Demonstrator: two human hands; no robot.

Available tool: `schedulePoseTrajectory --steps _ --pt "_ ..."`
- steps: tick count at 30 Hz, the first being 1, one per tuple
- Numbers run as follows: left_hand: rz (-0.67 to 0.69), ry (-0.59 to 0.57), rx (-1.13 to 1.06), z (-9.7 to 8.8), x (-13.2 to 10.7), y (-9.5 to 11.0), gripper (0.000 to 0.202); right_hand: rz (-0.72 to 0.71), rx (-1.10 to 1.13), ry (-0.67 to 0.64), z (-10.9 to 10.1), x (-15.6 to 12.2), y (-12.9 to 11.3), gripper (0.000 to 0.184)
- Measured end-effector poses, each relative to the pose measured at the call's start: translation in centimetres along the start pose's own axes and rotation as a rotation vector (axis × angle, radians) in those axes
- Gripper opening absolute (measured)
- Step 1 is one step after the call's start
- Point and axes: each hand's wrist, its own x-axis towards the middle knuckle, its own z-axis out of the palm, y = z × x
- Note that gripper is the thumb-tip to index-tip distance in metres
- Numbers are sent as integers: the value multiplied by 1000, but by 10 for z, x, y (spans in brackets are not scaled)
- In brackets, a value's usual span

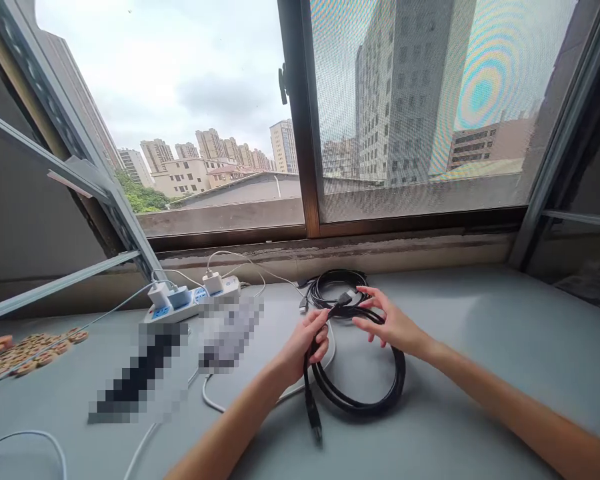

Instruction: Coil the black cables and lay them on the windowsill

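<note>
A thick black cable (399, 379) lies in a round coil in front of me. My left hand (306, 340) is closed around the coil's left side, with a black plug (343, 300) sticking up past its fingertips. Below that hand another plug end (313, 419) hangs down, its metal tip towards me. My right hand (387, 323) is over the coil's upper right, fingers spread and curved; whether it touches the cable I cannot tell. Just behind the hands, a second coiled black cable (325, 279) rests on the table, partly hidden by them.
A white power strip (230, 288) with chargers and thin white cords stands at the back left of the grey table (480, 413). Two blurred objects lie in front of it. Round wooden mats (40, 353) are at far left. Metal frame posts (130, 227) flank the window.
</note>
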Motion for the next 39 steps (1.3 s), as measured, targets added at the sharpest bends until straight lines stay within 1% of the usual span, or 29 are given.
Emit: schedulePoseTrajectory --steps 1,2,3,5,6,9,11,14,16,18,19,21,25,28,31,35,37,39 --pt "-21 -37 -1 2 -1 0 35 -89 -82 -29 1 -1 0 69" --pt "-40 -72 -1 4 -3 -1 34 -158 -137 -74 2 -3 0 64" --pt "-55 -99 -1 6 -4 -1 35 -198 -165 -126 2 -3 0 55" --pt "-77 -123 1 9 -6 -1 38 -220 -174 -190 3 -4 0 36" --pt "-88 -125 1 10 -6 0 41 -228 -173 -189 3 -3 1 31" --pt "-133 -125 7 9 -7 1 48 -257 -164 -118 0 2 4 30" --pt "-173 -156 24 6 -8 3 49 -259 -169 -66 -2 6 7 32" --pt "-233 -244 91 1 -8 5 44 -224 -184 60 -6 14 13 36" --pt "-250 -258 137 -1 -8 8 38 -195 -191 153 -10 19 15 37" --pt "-226 -229 144 -2 -8 11 33 -160 -195 200 -13 23 16 35" --pt "-200 -209 134 -3 -8 13 32 -133 -196 195 -15 24 15 33" --pt "-139 -163 103 -4 -8 17 29 -72 -195 137 -19 24 12 29" --pt "-81 0 34 -13 -6 25 22 30 -184 -12 -29 22 -1 35" --pt "-61 110 -7 -23 3 32 18 48 -169 -30 -36 28 -10 31" --pt "5 212 -1 -28 19 44 25 19 -158 42 -42 48 -15 28" --pt "130 313 109 -27 48 61 34 -14 -170 208 -44 85 -12 27" --pt "179 359 221 -27 63 60 37 -10 -189 269 -42 101 -4 26" --pt "212 424 366 -28 74 51 37 7 -213 305 -39 110 10 22"
